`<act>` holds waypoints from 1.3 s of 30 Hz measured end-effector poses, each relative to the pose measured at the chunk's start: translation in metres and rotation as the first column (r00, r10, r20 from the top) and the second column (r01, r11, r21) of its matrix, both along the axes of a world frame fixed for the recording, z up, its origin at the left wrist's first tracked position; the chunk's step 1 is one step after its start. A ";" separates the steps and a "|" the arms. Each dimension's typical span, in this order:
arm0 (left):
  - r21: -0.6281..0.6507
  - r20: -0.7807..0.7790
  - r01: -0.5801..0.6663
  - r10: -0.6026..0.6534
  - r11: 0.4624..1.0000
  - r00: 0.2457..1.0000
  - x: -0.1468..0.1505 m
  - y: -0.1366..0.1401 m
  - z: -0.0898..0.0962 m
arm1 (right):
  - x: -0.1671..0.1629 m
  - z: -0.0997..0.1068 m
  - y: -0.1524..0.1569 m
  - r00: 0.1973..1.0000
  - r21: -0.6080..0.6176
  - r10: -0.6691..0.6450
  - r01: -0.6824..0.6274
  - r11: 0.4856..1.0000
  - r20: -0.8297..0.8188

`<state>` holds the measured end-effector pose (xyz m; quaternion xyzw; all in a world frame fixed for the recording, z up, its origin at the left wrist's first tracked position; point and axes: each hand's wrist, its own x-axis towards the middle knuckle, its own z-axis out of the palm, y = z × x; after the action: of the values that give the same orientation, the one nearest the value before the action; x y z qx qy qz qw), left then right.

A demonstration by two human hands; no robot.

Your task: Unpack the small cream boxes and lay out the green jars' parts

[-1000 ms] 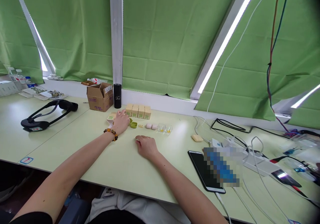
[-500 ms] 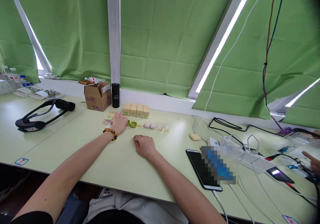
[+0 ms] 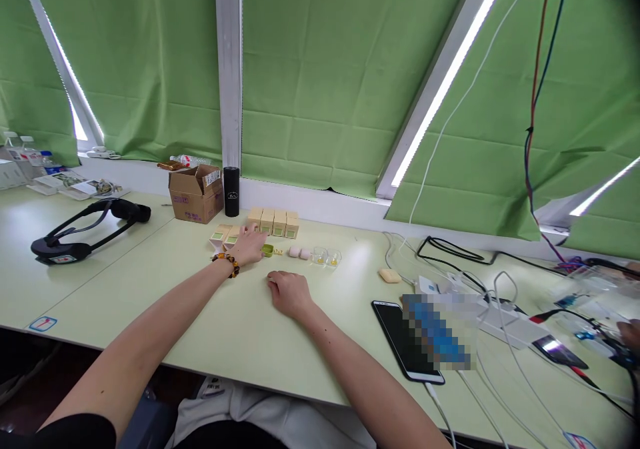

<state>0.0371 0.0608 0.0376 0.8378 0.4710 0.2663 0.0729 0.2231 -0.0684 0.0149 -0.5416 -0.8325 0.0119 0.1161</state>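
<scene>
My left hand [image 3: 249, 243], with a beaded bracelet at its wrist, reaches over the small items at the table's middle. Its fingers look stretched and apart, though the tips are partly hidden. Left of it sit two small cream boxes [image 3: 220, 235] with green labels; behind is a row of several similar boxes [image 3: 273, 223]. Just right of the fingers is a small green cup [image 3: 268, 251]. A small yellowish piece [image 3: 279, 251], pink pieces [image 3: 299, 253] and clear cups with yellow inside [image 3: 327, 257] continue rightward. My right hand [image 3: 290, 292] rests on the table, fingers curled, nothing visible in them.
An open cardboard box [image 3: 195, 194] and black tumbler [image 3: 231, 192] stand at the back. A black headset [image 3: 90, 230] lies left. To the right are a phone [image 3: 406, 342], a cream block [image 3: 389, 275], a white power strip [image 3: 510, 325], tangled cables and another person's hand [image 3: 629, 334].
My left hand has shifted a little to the right, uncovering the second cream box and covering one green cup. My right hand stays put. The other person's hand at far right has moved.
</scene>
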 end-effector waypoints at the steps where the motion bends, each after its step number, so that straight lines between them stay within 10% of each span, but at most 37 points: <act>1: -0.007 -0.034 0.006 -0.006 1.000 0.999 0.004 -0.001 0.000 | 0.000 0.000 0.000 1.000 -0.004 0.002 -0.002 1.000 0.001; 18: 0.024 -0.394 -0.024 0.032 0.999 0.919 0.049 0.002 -0.002 | 0.000 0.001 0.000 1.000 -0.020 0.004 -0.004 1.000 -0.002; 39: 0.078 -0.321 -0.058 0.080 0.995 0.944 0.056 0.006 0.004 | 0.002 -0.002 0.001 1.000 0.000 0.020 -0.020 1.000 -0.004</act>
<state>0.0935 0.0665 0.0419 0.8551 0.4963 0.1434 -0.0432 0.2247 -0.0675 0.0124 -0.5332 -0.8376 0.0140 0.1177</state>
